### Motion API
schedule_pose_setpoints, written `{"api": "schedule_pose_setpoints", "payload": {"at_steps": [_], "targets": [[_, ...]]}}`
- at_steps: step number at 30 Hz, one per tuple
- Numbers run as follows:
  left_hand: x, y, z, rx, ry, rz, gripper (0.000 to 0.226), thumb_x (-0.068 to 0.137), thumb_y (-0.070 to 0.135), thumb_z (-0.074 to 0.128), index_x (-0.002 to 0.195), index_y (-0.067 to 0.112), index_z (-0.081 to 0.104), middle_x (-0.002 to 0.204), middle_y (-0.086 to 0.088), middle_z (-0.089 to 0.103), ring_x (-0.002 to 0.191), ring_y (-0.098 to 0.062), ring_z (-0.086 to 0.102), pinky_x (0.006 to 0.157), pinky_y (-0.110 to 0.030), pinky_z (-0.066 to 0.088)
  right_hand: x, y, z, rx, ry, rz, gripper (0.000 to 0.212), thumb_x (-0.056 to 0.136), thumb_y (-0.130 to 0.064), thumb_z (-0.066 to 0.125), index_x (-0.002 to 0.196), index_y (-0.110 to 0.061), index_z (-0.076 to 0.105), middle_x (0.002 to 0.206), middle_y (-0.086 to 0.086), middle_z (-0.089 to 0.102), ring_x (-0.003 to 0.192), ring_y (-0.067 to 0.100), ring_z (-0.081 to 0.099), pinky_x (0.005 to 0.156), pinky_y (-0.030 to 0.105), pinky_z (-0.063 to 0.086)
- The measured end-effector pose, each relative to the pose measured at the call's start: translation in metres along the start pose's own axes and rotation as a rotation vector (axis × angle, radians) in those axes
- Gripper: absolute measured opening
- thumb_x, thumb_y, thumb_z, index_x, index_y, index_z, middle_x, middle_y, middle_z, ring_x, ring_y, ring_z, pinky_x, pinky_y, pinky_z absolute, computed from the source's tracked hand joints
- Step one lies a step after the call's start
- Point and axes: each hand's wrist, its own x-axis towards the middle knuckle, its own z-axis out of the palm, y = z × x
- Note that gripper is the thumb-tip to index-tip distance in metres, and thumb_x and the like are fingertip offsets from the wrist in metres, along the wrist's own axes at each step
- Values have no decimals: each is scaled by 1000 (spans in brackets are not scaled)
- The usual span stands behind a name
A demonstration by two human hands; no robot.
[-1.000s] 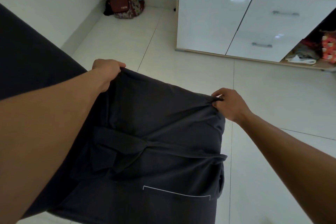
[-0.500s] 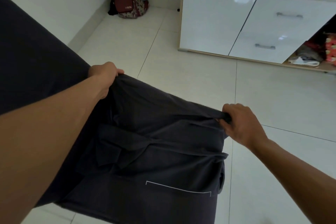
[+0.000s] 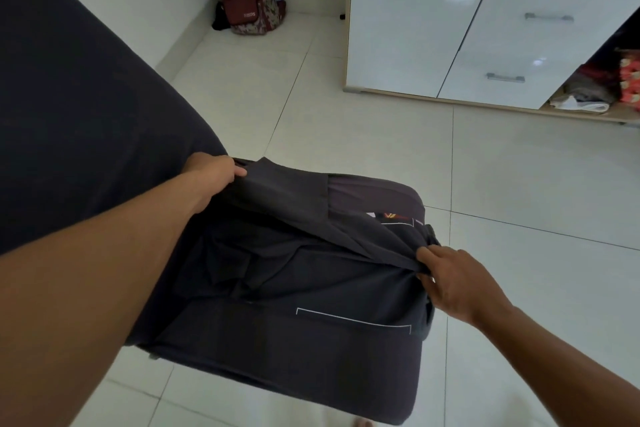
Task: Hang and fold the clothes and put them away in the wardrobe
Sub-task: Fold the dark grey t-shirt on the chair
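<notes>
Floor free from 11 to 3 o'clock: wide lane between bed and wardrobe. Bed fills 7 to 10 o'clock; its corner at centre covered by garment stretched between left hand and right hand. Wardrobe blocks 12 to 2 o'clock, door and drawers closed. Compartment at 2 o'clock open, clothes pile on its bottom. Backpack in wall corner at 11 o'clock, well apart from lane. Floor at 4 to 5 o'clock free beside right arm.
</notes>
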Motion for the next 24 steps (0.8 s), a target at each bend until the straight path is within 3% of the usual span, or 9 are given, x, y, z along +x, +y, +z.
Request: {"api": "schedule_pose_setpoints", "payload": {"at_steps": [3, 6, 10, 13, 18, 21, 24], "targets": [[2, -5, -1, 147, 63, 49, 39, 83, 24, 74, 114, 3, 66, 118, -7, 65, 99, -26, 59, 90, -37, 51, 0, 1, 3, -52, 37, 25, 15, 88, -27, 70, 95, -20, 59, 77, -2, 64, 58, 18, 49, 61, 27, 34], [-3, -18, 0, 452, 94, 190, 22, 87, 27, 62, 103, 21, 76, 115, -4, 70, 98, -28, 65, 83, -35, 53, -3, -2, 1, -104, 35, 48, 21, 82, -24, 77, 89, -21, 57, 68, -4, 60, 52, 15, 40, 52, 25, 32], [-14, -35, 7, 709, 50, 299, 30, 92, 15, 55, 111, 28, 75, 122, -5, 67, 105, -32, 64, 90, -41, 55, -13, -9, 2, -156, -116, 161, 29, 97, -40, 56, 121, -24, 50, 106, -3, 68, 87, 19, 66, 67, 26, 47], [-12, -48, 14, 830, 30, 323, 37, 93, 11, 56, 125, 26, 69, 131, -7, 63, 113, -32, 62, 94, -43, 54, -19, -16, 8, -187, -212, 241, 37, 101, -43, 50, 132, -22, 45, 113, -2, 68, 85, 19, 67, 73, 25, 51], [-11, -60, 24, 899, 1, 268, 42, 92, 14, 52, 132, 20, 63, 130, -12, 60, 109, -34, 61, 90, -42, 55, -27, -22, 22, -189, -354, 306, 31, 103, -44, 49, 116, -18, 61, 108, 1, 71, 92, 19, 70, 85, 26, 55], [-12, -64, 27, 935, 36, 239, 24, 91, 12, 53, 108, 11, 69, 102, -11, 62, 89, -31, 62, 78, -41, 57, -26, -25, 20, -266, -349, 257, 25, 103, -40, 50, 96, -19, 63, 92, 1, 71, 80, 20, 70, 77, 27, 54], [-14, -64, 31, 966, 118, 229, 25, 91, 12, 57, 116, 7, 59, 104, -14, 59, 90, -32, 61, 68, -39, 49, -29, -25, 17, -314, -329, 233, 27, 104, -39, 44, 90, -21, 59, 78, -3, 58, 67, 18, 57, 69, 25, 48]]}}
